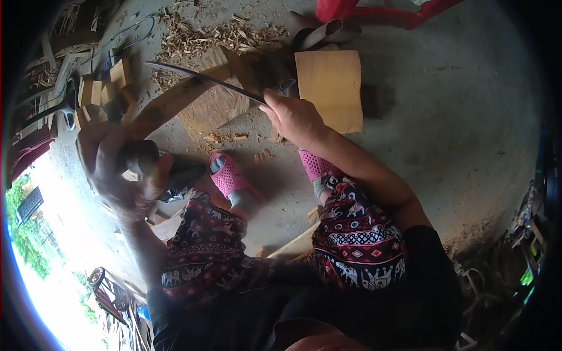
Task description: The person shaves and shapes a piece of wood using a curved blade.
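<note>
My right hand point(293, 117) is closed around the near end of a long, thin dark blade point(205, 77), which points up and left. At the left, my left hand point(126, 169) is raised close to the camera and somewhat blurred, its fingers curled round a dark, rounded object point(139, 155). Beyond that hand a wooden plank point(170, 105) slants across a broad wooden block point(213, 111) on the floor. Right of the block stands a piece with a flat yellowish top point(329, 88), just beyond my right hand.
Wood shavings point(222, 35) cover the floor at the top. Cut wood blocks point(105, 90) lie at the upper left. A red plastic item point(374, 13) is at the top. Pink sandals point(229, 175) are on my feet. Scrap point(530, 234) is piled at the right edge.
</note>
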`<state>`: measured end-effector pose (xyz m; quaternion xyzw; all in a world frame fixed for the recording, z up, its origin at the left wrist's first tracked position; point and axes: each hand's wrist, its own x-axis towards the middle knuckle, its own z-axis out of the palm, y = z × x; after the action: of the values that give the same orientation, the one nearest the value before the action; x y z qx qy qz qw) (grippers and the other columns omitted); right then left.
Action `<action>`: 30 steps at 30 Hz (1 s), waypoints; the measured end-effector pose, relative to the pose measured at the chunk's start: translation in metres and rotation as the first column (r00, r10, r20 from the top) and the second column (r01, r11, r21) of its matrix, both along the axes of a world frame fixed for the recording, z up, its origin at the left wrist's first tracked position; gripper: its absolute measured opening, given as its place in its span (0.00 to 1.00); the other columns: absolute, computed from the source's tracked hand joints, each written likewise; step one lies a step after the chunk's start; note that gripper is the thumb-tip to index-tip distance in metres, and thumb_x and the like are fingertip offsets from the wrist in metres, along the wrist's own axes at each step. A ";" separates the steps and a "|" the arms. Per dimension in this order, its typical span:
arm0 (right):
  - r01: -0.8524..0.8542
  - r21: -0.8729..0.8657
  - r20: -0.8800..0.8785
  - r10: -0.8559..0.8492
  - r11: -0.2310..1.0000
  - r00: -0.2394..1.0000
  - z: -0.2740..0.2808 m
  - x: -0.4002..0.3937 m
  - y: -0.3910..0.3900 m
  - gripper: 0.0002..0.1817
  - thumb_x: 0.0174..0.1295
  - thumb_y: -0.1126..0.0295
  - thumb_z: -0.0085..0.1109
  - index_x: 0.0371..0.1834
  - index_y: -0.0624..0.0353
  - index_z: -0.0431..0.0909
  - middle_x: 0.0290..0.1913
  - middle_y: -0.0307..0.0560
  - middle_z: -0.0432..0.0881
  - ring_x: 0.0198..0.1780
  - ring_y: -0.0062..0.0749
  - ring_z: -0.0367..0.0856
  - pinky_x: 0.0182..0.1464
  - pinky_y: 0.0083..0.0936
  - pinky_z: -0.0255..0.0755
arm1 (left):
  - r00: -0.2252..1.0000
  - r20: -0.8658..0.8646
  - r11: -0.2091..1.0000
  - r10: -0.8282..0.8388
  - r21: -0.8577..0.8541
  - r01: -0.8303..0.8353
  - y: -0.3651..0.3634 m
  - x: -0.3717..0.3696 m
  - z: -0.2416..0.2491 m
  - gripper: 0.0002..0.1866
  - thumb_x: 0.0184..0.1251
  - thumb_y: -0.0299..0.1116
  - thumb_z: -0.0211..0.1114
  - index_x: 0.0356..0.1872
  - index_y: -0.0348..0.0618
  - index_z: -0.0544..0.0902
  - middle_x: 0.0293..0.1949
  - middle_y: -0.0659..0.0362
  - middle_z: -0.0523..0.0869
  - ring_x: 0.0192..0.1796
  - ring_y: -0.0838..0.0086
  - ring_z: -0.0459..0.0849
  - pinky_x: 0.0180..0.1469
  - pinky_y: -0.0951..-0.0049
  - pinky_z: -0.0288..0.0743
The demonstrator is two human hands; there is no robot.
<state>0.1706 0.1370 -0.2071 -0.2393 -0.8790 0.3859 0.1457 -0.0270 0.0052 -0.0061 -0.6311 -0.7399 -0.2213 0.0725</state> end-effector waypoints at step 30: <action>0.012 0.003 0.016 -0.012 1.000 1.000 0.027 0.003 -0.002 0.07 0.66 0.67 0.54 0.39 0.55 0.67 0.23 0.50 0.80 0.26 0.48 0.82 0.24 0.41 0.74 | 0.986 0.114 0.993 0.119 -0.007 -0.119 0.002 -0.009 -0.002 0.27 0.43 0.51 0.75 0.39 0.42 0.80 0.37 0.57 0.74 0.41 0.63 0.76 0.41 0.62 0.70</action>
<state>0.1731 0.1349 -0.1800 -0.2475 -0.8793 0.3816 0.1416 -0.0356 0.0074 -0.0077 -0.5721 -0.7792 -0.2522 0.0430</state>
